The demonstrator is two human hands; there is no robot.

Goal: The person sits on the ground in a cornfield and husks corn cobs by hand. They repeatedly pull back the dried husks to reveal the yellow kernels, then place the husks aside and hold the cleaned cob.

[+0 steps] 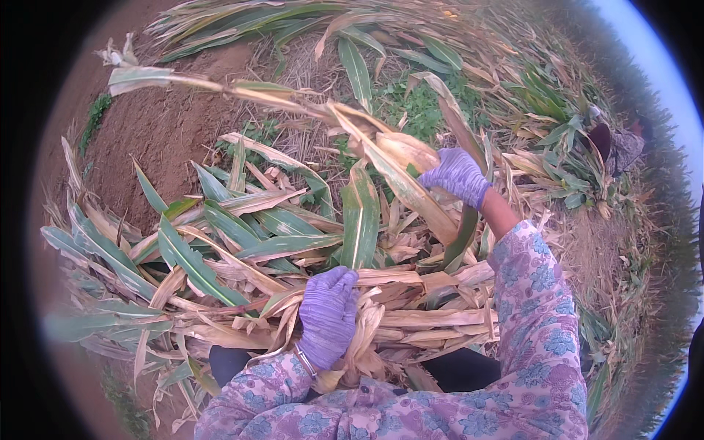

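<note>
My left hand [328,317], in a purple knit glove, is closed on dry corn husk leaves [369,324] at the near edge of a pile of cut corn stalks [434,319] lying across my lap. Farther out and to the right, my right hand [459,175], gloved alike, grips the near end of a corn ear in its dry husk [408,149]. That ear is joined to a dry stalk [264,99] stretching to the upper left. Green and tan corn leaves [220,231] spread over the pile. Both palms and the fingertips are partly hidden.
Bare brown soil [148,148] rises at the left. More cut corn stalks [247,25] lie along the top, with low green weeds [421,107] between. Another person [621,144] is at the far right beside a leafy heap, before a line of standing plants.
</note>
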